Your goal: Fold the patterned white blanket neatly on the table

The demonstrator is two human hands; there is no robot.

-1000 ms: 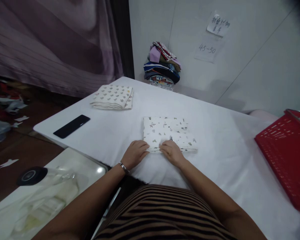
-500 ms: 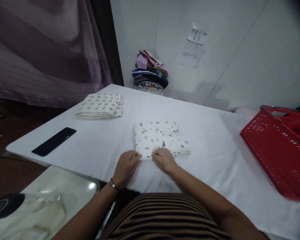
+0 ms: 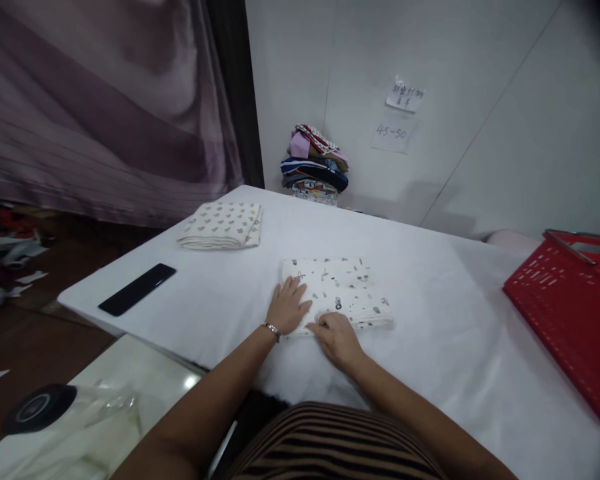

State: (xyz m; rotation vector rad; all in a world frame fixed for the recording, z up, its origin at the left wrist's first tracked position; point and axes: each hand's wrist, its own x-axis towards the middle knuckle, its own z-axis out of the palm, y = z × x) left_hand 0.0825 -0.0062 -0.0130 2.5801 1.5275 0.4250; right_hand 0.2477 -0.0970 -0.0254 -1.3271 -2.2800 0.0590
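Observation:
A folded white cloth (image 3: 350, 283) with small grey and brown prints lies flat on the white-covered table (image 3: 430, 313) in front of me. My left hand (image 3: 287, 305) rests palm down on its left part, fingers spread. At the cloth's near edge, my right hand (image 3: 337, 337) has its fingers curled, pinching the edge near the middle. Farther back on the left, a second folded cloth (image 3: 223, 225) with rows of grey prints lies apart from both hands.
A black phone-like slab (image 3: 137, 289) lies at the table's left. On the right stands a red plastic basket (image 3: 570, 320). Behind the far edge rises a stack of folded fabrics (image 3: 315, 163) by the wall. A lower white surface (image 3: 155, 373) at lower left bears a dark-lidded clear container (image 3: 40, 408).
My left hand has left the near edge, moved up onto the cloth and spread flat. My right hand stays at the near edge. The whole view has shifted slightly.

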